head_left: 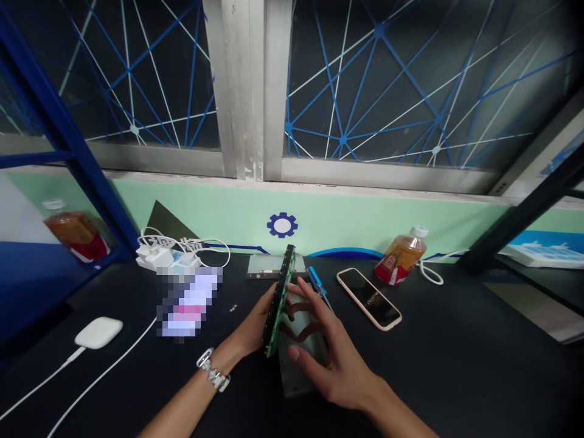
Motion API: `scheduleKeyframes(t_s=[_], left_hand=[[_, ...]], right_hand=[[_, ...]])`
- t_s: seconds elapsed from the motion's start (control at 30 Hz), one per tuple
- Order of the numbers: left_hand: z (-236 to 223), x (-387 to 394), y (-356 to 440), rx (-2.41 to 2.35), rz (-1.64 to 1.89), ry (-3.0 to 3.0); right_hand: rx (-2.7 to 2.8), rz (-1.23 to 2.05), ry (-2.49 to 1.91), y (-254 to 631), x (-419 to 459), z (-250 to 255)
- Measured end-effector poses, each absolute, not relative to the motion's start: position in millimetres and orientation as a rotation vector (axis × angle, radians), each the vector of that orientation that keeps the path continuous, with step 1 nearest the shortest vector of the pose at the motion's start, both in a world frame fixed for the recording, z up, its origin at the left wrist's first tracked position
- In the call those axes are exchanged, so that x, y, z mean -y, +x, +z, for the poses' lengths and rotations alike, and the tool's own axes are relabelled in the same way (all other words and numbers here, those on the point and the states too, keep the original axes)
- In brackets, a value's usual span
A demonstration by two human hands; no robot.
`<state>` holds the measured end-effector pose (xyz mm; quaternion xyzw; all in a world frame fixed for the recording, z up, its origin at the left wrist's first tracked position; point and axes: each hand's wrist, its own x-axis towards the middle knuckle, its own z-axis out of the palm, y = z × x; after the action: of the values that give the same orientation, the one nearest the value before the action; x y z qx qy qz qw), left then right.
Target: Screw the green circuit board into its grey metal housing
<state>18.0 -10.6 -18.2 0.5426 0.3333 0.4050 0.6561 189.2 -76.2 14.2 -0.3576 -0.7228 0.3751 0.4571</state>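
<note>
A green circuit board (pixel 278 302) stands on edge between the person's two hands, and no brand or printing on it can be read from here. The left hand (pixel 253 323) curls around the board's near side, gripping it upright, with a silver link bracelet (pixel 213 370) on that wrist. The right hand (pixel 329 359) is open with its fingers (pixel 303 304) spread, the tips reaching the board's other face. Below them, a brushed metal plate (pixel 298 359) rests tilted on the black counter (pixel 438 347), partly under the right hand. Just beyond stand a blue-handled screwdriver (pixel 318 284) and a flat metal panel (pixel 274 266). Further right lie a phone in a peach case (pixel 368 298) and a tea bottle (pixel 401 258), its red-and-gold label too small to read. To the left are a white charger with cables (pixel 159 258), a pixelated object (pixel 189 301), tiny screws (pixel 233 308) and a white earbud case (pixel 98 333). A blue gear emblem (pixel 281 225) marks the green wall.
</note>
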Motion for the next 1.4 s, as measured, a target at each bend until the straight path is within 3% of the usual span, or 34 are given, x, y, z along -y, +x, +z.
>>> scheduleKeyframes(t_s=[0.3, 0.5, 0.7, 0.9, 1.1, 1.4], left_hand=[[-3, -3, 0, -0.947, 0.967, 1.348], [11, 1, -11, -0.620, 0.912, 1.081], [12, 11, -2, -0.541, 0.848, 1.275], [-1, 11, 10, -0.756, 1.014, 1.361], [-14, 9, 16, -0.651, 0.870, 1.141], [-2, 6, 11, -0.675, 0.873, 1.103]], right_hand=[[1.351, 1.154, -1.045, 201, 53, 5], [1.369, 1.198, -1.078, 205, 42, -6], [1.327, 1.404, -0.974, 191, 48, -14], [1.182, 1.545, -0.906, 185, 52, -5], [1.082, 1.619, -0.873, 185, 53, -2], [0.875, 2.019, -0.824, 208, 52, 34]])
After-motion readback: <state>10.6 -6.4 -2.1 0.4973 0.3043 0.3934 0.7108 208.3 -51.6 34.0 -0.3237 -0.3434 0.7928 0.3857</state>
